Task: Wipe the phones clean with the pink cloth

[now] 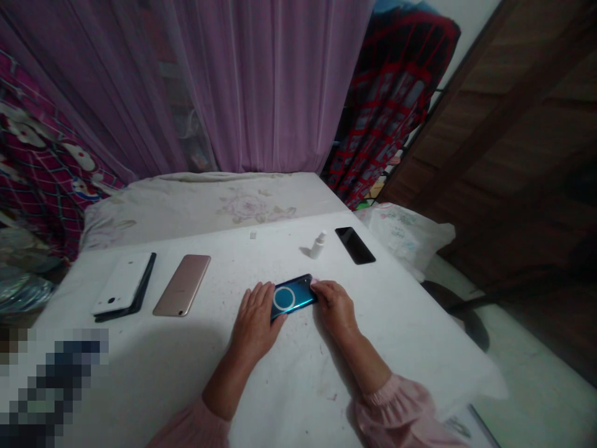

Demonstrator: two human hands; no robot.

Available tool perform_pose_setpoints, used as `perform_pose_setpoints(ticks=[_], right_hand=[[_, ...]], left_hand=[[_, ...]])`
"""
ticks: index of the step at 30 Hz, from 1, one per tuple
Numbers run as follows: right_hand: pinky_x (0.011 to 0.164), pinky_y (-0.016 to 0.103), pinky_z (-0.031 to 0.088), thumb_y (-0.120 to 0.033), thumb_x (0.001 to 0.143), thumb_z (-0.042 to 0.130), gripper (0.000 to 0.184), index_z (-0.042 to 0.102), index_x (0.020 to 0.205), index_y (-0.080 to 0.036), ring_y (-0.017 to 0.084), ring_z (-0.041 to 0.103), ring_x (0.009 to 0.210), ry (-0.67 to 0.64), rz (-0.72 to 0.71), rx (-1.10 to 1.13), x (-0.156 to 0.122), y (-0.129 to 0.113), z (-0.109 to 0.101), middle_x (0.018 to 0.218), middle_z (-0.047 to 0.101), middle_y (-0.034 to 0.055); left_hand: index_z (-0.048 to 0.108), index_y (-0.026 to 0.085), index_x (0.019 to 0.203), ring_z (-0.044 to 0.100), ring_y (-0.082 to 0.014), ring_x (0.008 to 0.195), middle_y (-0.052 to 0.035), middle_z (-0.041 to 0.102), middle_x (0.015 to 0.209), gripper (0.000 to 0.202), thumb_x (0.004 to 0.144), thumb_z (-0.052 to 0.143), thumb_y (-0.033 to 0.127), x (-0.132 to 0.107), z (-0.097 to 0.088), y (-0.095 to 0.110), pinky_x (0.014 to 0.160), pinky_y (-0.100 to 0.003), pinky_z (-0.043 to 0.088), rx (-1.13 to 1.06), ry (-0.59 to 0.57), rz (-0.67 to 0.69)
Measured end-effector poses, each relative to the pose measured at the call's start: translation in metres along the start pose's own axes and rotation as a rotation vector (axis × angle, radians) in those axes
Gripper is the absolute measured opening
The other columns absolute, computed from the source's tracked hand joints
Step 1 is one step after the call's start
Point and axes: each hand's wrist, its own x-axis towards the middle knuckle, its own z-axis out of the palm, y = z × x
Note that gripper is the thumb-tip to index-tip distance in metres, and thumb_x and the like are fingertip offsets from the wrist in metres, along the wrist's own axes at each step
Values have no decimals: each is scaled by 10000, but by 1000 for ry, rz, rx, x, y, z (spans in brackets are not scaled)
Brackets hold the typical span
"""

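A teal-blue phone (pixel 295 297) with a white ring on its back lies on the white table (pixel 280 373). My left hand (pixel 255 322) rests on the phone's near-left end, fingers curled over it. My right hand (pixel 334 306) grips the phone's right end, fingertips pinched on its edge. Both hands hold the phone flat against the table.
To the left lie a rose-gold phone (pixel 182 285) and a white phone stacked on a black one (pixel 124 292). A small white bottle (pixel 318 245) and a black phone (pixel 355 244) sit at the far right. A white plastic bag (pixel 410 233) lies off the right edge.
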Motion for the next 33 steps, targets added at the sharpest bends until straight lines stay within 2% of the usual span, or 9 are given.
perform_pose_setpoints(ticks=[4,12,14,21,25,30,33], right_hand=[[786,292,539,-208,918,489,264,746,976,-223,192,669,912,-1,21,18,-7,0,-5,963,721,70],[862,292,489,-169,896,546,229,761,950,-228,206,671,945,-245,201,-180,50,-14,4,1006,747,47],[867,293,471,-167,907,534,241,760,969,-218,215,654,969,-294,168,-236,57,-21,6,1035,742,56],[845,299,438,-197,919,548,221,755,979,-245,208,623,932,-441,-133,-263,59,-42,10,988,747,48],[824,303,462,-190,913,555,224,758,962,-271,209,633,899,-376,-179,-232,60,-29,8,963,756,22],[788,302,497,-166,895,545,243,757,960,-264,208,662,861,-182,-27,-248,49,-4,7,971,759,24],[774,299,502,-197,904,541,234,757,974,-256,211,678,843,-135,47,-249,39,-1,6,964,761,37]], left_hand=[[375,127,1423,405,-315,1363,-150,499,1435,579,936,455,430,0,0,-2,1130,-517,290,-10,-18,11],[365,125,1430,394,-315,1371,-151,489,1445,589,928,472,416,0,1,-3,1134,-522,283,-18,-34,12],[364,122,1428,393,-316,1372,-154,492,1442,588,927,475,409,0,1,-2,1135,-526,279,-20,-30,10],[357,128,1428,398,-313,1369,-165,498,1432,584,931,463,417,0,0,-1,1129,-530,282,-19,-10,9],[361,139,1429,406,-311,1365,-161,507,1426,573,935,458,412,-1,-1,0,1126,-525,289,-6,1,9],[384,119,1414,420,-320,1354,-170,512,1419,570,932,464,413,0,-2,2,1120,-534,306,12,-4,0],[391,112,1410,414,-316,1359,-171,511,1419,567,930,476,400,0,-2,2,1127,-524,299,13,-10,-9]])
